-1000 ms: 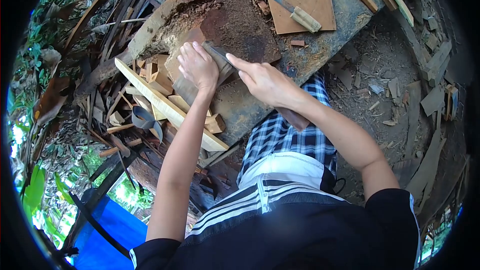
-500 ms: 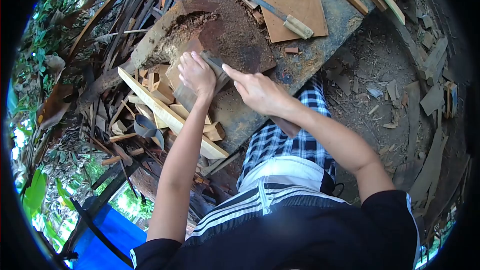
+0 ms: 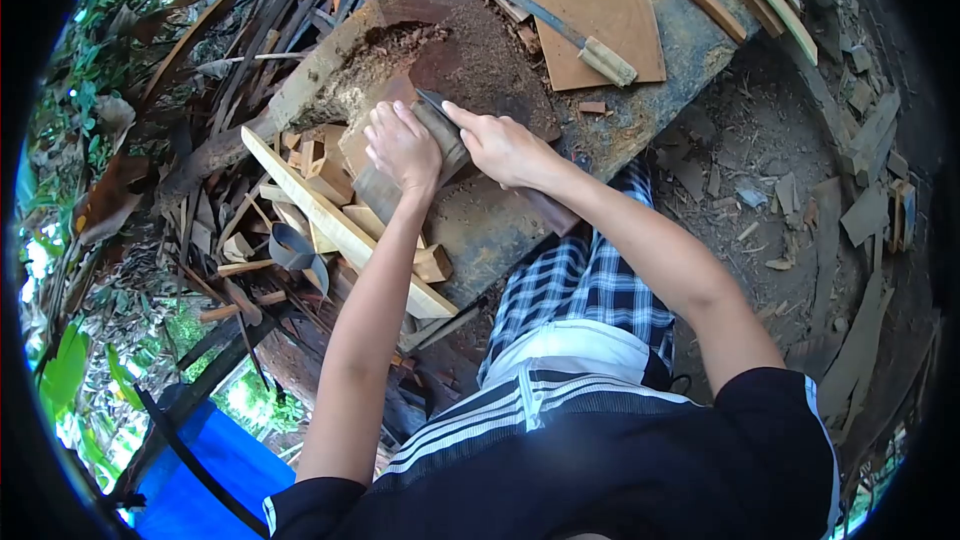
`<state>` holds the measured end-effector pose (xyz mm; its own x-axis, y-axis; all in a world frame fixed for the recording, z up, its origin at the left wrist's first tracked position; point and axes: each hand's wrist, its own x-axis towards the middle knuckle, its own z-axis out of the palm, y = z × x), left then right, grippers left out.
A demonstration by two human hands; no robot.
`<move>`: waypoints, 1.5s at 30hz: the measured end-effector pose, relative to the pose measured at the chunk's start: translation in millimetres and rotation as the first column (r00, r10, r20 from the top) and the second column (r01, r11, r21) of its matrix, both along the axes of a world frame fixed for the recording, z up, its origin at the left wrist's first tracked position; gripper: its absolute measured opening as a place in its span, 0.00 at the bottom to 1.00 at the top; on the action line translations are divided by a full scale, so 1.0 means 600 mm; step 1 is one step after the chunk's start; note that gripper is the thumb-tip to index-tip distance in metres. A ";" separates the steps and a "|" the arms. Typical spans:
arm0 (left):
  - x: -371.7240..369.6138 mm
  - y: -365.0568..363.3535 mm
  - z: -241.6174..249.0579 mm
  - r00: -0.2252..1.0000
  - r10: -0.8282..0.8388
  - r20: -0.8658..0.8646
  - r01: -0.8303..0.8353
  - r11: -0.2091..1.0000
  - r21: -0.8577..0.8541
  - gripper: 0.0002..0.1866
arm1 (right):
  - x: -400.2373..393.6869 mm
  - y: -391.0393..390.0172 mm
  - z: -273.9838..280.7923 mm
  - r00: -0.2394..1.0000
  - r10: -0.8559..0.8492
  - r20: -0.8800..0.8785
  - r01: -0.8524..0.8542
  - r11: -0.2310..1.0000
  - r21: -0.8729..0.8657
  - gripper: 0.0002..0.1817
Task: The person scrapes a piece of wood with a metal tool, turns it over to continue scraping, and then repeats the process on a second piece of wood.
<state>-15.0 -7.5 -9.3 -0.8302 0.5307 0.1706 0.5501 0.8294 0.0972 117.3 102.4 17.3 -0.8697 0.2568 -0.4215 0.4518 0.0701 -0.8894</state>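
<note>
My left hand (image 3: pixel 405 148) presses on a wooden block (image 3: pixel 440 136) that lies over the rough, hollowed slab (image 3: pixel 385 35) on the work table. Its fingers are bent over the block's left side. Just right of it, my right hand (image 3: pixel 507 150) is closed round a dark tool. The tool's blade tip (image 3: pixel 430 98) shows beyond the index finger, against the block's upper edge, and its brown rear end (image 3: pixel 550 212) sticks out below the palm. The part inside the right hand is hidden.
On the table (image 3: pixel 680 90), a long tool with a wooden handle (image 3: pixel 607 61) lies across a flat brown board (image 3: pixel 600 15). Small wood pieces and a long pale strip (image 3: pixel 340 220) lie left of my arms. Scrap wood covers the ground at right.
My right hand and its tool have shifted up and left along the block, so more blade tip shows above it and the rear end sits farther from my thigh. My left hand still presses the block.
</note>
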 end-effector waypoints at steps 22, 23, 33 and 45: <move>0.013 -0.016 0.085 0.911 -0.174 0.374 0.144 0.984 0.108 0.49 | 0.224 0.172 0.078 0.992 0.097 0.085 -0.127 0.640 0.758 0.27; 0.032 -0.045 0.102 0.907 -0.205 0.368 0.254 0.963 -0.092 0.57 | 0.235 0.191 0.066 0.993 0.068 0.097 -0.118 0.663 0.739 0.27; 0.052 -0.087 0.104 0.957 -0.149 0.250 0.137 0.988 0.067 0.62 | 0.171 0.300 -0.068 0.960 0.069 0.270 -0.229 0.748 0.623 0.32; 0.183 -0.008 0.322 0.877 -0.301 0.375 -0.019 0.758 0.653 0.66 | 0.088 0.336 -0.133 0.959 0.216 0.182 -0.279 0.622 0.732 0.36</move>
<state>94.7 -12.1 184.1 -0.8200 0.5531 0.1471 0.4198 0.4064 0.8116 170.0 304.3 -62.3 -0.9247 0.2893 -0.2473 0.3741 0.8107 -0.4504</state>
